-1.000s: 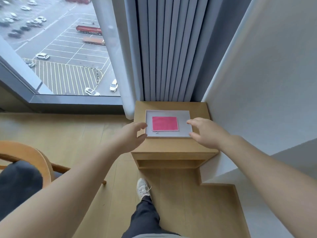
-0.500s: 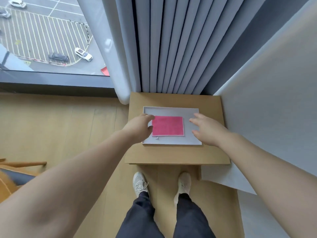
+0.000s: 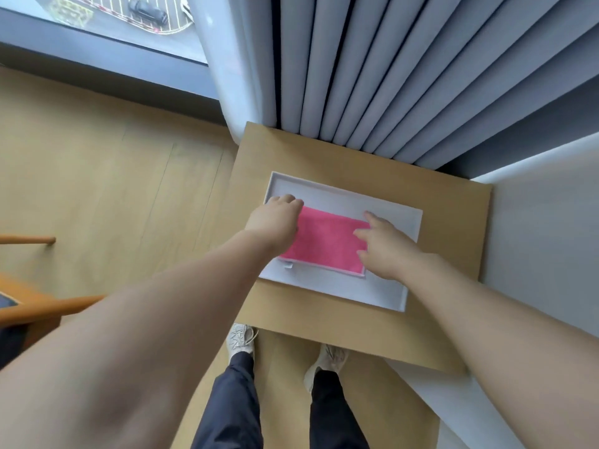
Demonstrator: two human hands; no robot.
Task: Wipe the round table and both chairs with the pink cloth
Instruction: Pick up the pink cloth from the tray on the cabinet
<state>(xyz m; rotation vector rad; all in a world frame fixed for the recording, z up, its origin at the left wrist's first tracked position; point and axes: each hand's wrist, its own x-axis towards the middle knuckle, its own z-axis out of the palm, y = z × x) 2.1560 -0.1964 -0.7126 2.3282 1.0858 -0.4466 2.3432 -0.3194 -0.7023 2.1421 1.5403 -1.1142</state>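
Observation:
The pink cloth (image 3: 327, 241) lies folded flat in a shallow white tray (image 3: 372, 296) on a small wooden side table (image 3: 324, 322). My left hand (image 3: 275, 222) covers the cloth's left edge. Its fingers bend down at the far left corner, and I cannot see whether they hold the cloth. My right hand (image 3: 385, 244) rests on the cloth's right edge with its fingers stretched out. Part of a wooden chair (image 3: 39, 306) with a dark seat shows at the left edge. The round table is out of view.
Grey curtains (image 3: 356, 76) hang right behind the side table, and a white wall (image 3: 544, 238) stands against its right side. A low window (image 3: 97, 14) runs along the far left. My feet stand on the wooden floor (image 3: 113, 189) just before the table.
I have stepped closer and now look straight down on the tray. Both hands moved inward from the tray's sides onto the cloth's left and right edges.

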